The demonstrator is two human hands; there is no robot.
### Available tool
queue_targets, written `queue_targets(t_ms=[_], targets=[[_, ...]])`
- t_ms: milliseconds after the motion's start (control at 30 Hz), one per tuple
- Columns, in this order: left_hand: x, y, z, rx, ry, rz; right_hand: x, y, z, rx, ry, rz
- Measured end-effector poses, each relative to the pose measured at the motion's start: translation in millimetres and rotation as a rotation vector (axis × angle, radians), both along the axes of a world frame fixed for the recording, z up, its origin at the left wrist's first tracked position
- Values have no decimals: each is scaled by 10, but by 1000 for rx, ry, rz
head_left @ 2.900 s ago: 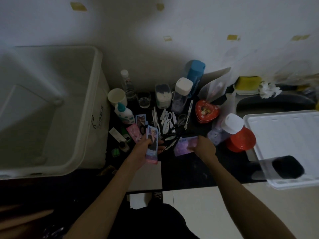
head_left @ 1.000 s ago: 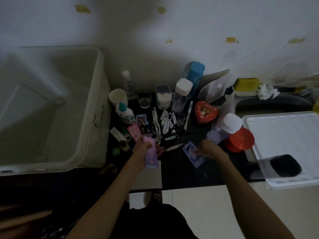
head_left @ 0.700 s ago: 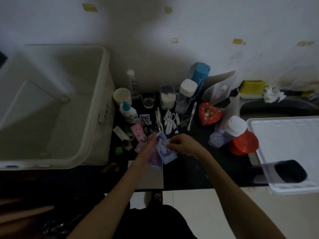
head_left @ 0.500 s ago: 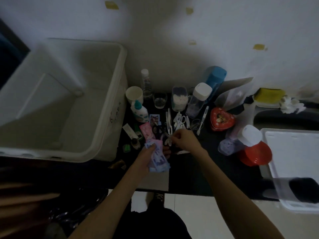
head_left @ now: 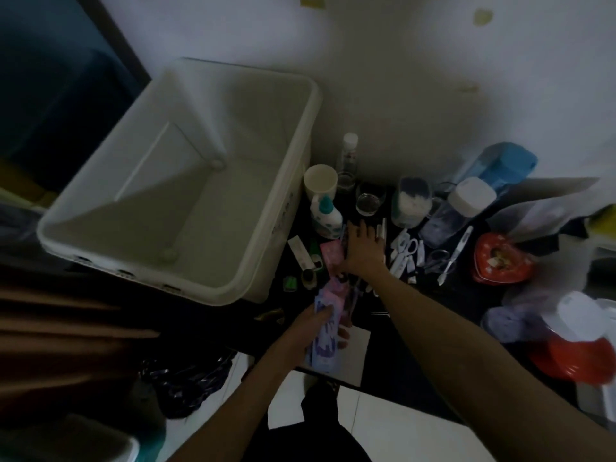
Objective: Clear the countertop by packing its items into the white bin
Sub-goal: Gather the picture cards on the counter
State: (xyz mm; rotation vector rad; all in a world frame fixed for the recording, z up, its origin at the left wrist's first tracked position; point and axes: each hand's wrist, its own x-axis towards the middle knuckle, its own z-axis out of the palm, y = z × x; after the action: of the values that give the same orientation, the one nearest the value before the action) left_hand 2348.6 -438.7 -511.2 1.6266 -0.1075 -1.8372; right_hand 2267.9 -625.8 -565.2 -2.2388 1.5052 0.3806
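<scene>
Here, dim light. The white bin sits at the left end of the dark counter, mouth up, well left of both hands. Left hand grips a stack of cards near the counter's front edge, thumb on top. Right hand reaches farther back, fingers spread flat and relaxed over a pink card, just beside a lotion bottle. A white cup stands against the bin's wall. A red heart tin lies well to the right.
</scene>
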Motion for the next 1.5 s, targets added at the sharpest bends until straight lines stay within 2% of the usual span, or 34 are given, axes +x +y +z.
queue_targets(t_ms=[500, 900, 1167, 1267, 1400, 1500], targets=[[146, -62, -93, -41, 15, -78, -29, -143, 21, -24, 99, -40], [134, -77, -51, -92, 22, -83, -468, 60, -114, -92, -191, -80], [82, -87, -30, -118, -14, -108, -646, 82, -41, -163, -116, -125], [80, -88, -52, -129, -30, -115, -586, 1, -31, -161, -74, -61], [105, -67, -26, -126, -8, -121, -410, -138, -7, -25, -53, 57], [119, -45, -4, -121, -26, -133, -305, -146, 8, -27, -17, 123]])
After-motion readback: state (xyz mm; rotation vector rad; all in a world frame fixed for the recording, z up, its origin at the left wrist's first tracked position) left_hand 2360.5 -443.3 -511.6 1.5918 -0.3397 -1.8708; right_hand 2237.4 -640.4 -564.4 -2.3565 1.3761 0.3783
